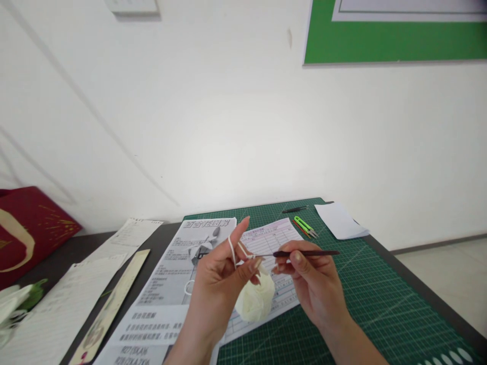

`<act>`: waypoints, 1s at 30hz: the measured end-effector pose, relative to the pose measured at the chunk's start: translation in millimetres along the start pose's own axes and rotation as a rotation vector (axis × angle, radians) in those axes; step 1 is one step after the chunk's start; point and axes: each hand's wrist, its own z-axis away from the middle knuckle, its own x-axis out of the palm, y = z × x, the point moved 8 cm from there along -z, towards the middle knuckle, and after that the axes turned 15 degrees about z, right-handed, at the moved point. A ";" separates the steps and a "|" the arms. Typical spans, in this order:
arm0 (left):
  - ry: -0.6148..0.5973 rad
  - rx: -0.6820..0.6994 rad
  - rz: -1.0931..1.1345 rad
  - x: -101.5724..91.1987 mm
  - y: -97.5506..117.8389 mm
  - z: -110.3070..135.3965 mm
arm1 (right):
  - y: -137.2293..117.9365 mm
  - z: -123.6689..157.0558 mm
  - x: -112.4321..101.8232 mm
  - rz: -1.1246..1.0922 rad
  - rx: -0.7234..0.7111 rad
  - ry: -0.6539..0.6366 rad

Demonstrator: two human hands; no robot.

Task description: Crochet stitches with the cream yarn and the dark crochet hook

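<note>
My left hand (220,276) is raised over the table with cream yarn (232,249) wound over its index finger, thumb and middle finger pinched on the strand. My right hand (310,281) grips a dark crochet hook (304,253) level, its metal tip pointing left at the pinch. A ball of cream yarn (255,299) rests on the papers just below and between both hands.
A green cutting mat (380,304) covers the right of the dark table. Printed instruction sheets (171,284) lie under my hands. Green snips (305,226), a white sheet (340,220), a ruler (110,309) and a red bag (26,228) lie around; the wall is close behind.
</note>
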 end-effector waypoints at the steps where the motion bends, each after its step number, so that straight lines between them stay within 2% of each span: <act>1: 0.004 -0.010 0.019 0.0 -1.5 0.1 | 0.3 -0.1 -0.4 0.001 0.004 0.005; 7: 0.021 -0.024 0.064 -2.1 -7.1 -0.5 | -2.4 -0.5 -2.6 0.008 -0.013 0.033; 13: 0.046 0.013 -0.002 -3.9 -7.9 0.8 | 1.1 -0.8 -4.7 0.017 0.051 0.080; 21: -0.063 0.022 -0.154 0.9 -5.3 -0.2 | 0.1 -3.4 -7.5 0.045 0.050 0.089; 30: 0.086 0.100 -0.052 -6.1 -12.9 -0.9 | 3.6 -2.6 -15.0 0.129 0.040 0.182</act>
